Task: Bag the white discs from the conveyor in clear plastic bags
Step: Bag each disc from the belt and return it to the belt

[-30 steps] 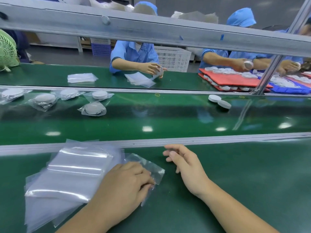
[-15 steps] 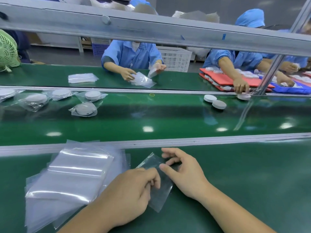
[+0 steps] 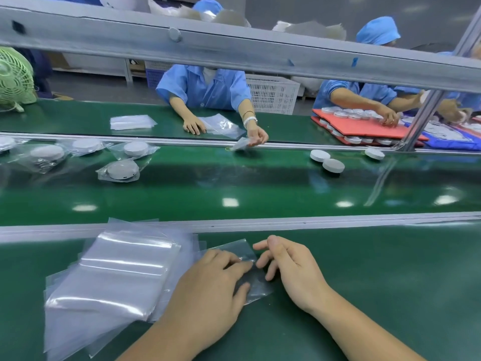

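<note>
A single clear plastic bag (image 3: 235,250) lies on the green bench in front of me. My left hand (image 3: 213,287) covers it, fingers on top and the thumb against its lower part, pinching it. My right hand (image 3: 291,267) sits just right of the bag, its curled fingertips touching the bag's right edge and the thumb clear of it. Three loose white discs (image 3: 319,155) (image 3: 333,165) (image 3: 374,153) lie on the far side of the conveyor belt (image 3: 234,188) to the right. A stack of clear bags (image 3: 112,277) lies left of my left hand.
Several bagged discs (image 3: 119,170) lie on the belt at the left. Across the belt, people in blue handle bags and discs on a red tray (image 3: 364,128). A metal rail (image 3: 234,50) crosses overhead, with a green fan (image 3: 13,76) at far left and a white crate (image 3: 270,93) behind.
My left hand has drawn one bag off the stack toward the middle, and my right hand has come in to meet its edge. The discs on the belt have drifted left.
</note>
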{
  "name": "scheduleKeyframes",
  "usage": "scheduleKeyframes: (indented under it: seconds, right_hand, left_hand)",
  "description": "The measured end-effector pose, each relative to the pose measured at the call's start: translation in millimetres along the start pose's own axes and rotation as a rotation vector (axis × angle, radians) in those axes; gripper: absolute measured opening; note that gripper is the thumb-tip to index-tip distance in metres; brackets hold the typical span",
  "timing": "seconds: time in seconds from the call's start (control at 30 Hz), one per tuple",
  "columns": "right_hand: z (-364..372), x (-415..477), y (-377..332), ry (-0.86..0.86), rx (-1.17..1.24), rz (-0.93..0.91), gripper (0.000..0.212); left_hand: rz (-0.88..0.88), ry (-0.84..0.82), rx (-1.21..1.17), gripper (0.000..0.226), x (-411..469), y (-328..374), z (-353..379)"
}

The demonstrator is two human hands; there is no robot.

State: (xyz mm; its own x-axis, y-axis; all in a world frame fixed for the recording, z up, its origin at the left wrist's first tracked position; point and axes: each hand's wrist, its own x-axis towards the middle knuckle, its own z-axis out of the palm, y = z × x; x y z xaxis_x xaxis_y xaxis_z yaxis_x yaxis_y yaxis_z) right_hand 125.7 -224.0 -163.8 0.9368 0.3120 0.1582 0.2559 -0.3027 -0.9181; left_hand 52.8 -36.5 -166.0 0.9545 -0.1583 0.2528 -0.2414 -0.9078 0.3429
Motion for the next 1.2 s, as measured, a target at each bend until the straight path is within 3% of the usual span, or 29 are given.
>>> scheduleKeyframes:
  seconds: [0.07,0.4,0.6,0.9,1.03,1.2]
  right_hand:
    - [0.7,0.4,0.7,-0.005,-0.009,-0.001,0.049]
    - [0.4,-0.7,0.4,-0.013,0.0,-0.012,0.061]
    - [-0.8,-2.9,-3.6,-0.033,-0.05,-0.018,0.043]
    - [-1.3,-3.2,-7.1,-0.065,-0.108,0.001,0.033]
    - [-1.3,-3.4,-7.4,-0.078,-0.142,0.01,0.012]
    - [-1.2,-3.9,-7.8,-0.082,-0.169,0.01,0.013]
  left_hand:
    - [0.001,-0.003,-0.023,0.054,-0.7,-1.2,0.2]
    - [0.002,0.054,-0.05,0.043,-1.7,-4.8,1.7]
    - [0.013,0.05,-0.039,0.046,-1.9,-3.1,2.4]
    - [-0.005,0.065,-0.098,0.036,-2.2,-2.9,2.1]
    - [0.01,0.062,-0.091,0.037,-2.0,-3.4,2.0]
    - [-0.028,0.023,-0.083,0.057,2.3,-5.3,4.4]
